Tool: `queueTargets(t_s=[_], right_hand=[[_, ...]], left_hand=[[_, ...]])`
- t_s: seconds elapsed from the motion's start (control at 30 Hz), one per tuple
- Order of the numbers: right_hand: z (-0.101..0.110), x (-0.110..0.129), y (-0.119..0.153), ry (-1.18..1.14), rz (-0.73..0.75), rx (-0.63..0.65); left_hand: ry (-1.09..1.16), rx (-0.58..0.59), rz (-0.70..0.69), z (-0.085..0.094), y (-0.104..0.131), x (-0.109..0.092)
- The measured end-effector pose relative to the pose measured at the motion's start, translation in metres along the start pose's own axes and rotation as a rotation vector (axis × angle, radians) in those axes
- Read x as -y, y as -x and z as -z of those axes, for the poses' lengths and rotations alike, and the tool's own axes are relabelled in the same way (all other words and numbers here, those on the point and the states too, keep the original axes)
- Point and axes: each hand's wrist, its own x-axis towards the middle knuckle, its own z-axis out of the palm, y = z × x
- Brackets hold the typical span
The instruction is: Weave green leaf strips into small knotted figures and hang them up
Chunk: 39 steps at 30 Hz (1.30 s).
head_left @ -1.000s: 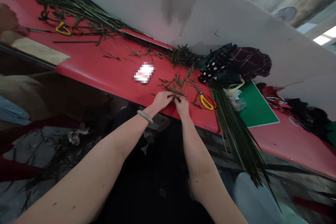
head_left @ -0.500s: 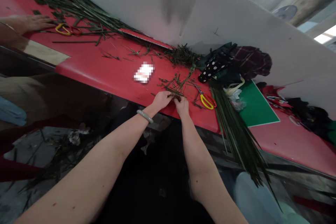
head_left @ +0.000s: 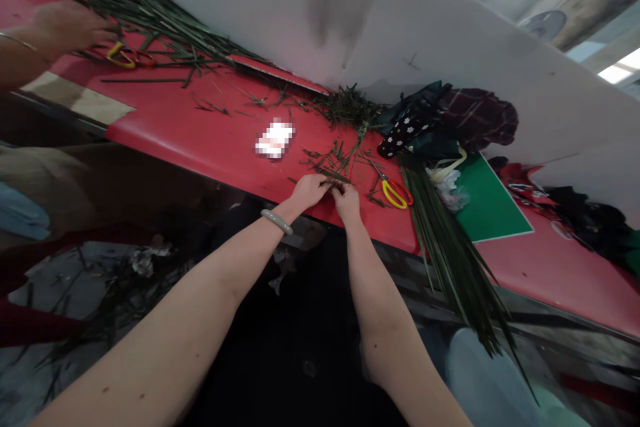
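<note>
My left hand (head_left: 310, 191), with a grey bangle (head_left: 277, 221) on its wrist, is closed in a pinch at the front edge of the red table. Right beside it my right hand (head_left: 347, 201) also pinches, fingertips almost meeting the left ones. Between them they hold a green leaf strip (head_left: 336, 177), folded or woven small; its exact shape is partly hidden by the fingers. Cut leaf scraps (head_left: 333, 157) lie just beyond the hands. Scissors (head_left: 394, 192) with yellow and red handles rest to the right of my right hand.
Long green leaves (head_left: 445, 253) hang over the table edge at the right, by a green board (head_left: 493, 203). A dark folded umbrella (head_left: 415, 123) lies behind. At the left are a leaf bundle (head_left: 170, 17), more scissors (head_left: 121, 55) and a co-worker's hand (head_left: 75, 23).
The co-worker's hand at the left has lifted off the table and moved up near the leaf bundle. My hands stay in place, with the strip shifted slightly between my fingers.
</note>
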Motion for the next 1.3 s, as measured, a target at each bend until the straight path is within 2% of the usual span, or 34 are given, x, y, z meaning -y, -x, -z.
queueTargets(t_s=[0.43,0.77,1.17,1.3], right_hand=[[-0.005,-0.011,-0.003,0.049,0.000,0.019],[-0.006,-0.012,-0.002,0.033,0.001,-0.016],[-0.004,-0.007,-0.001,-0.004,-0.016,-0.004],[-0.003,-0.005,-0.001,0.076,-0.033,-0.029]], left_hand=[[0.024,0.011,-0.009,-0.001,0.000,0.002],[0.023,0.001,-0.050,-0.004,-0.002,0.007],[-0.083,0.004,-0.028,-0.004,-0.001,0.004],[-0.072,-0.001,-0.042,-0.003,-0.001,0.003]])
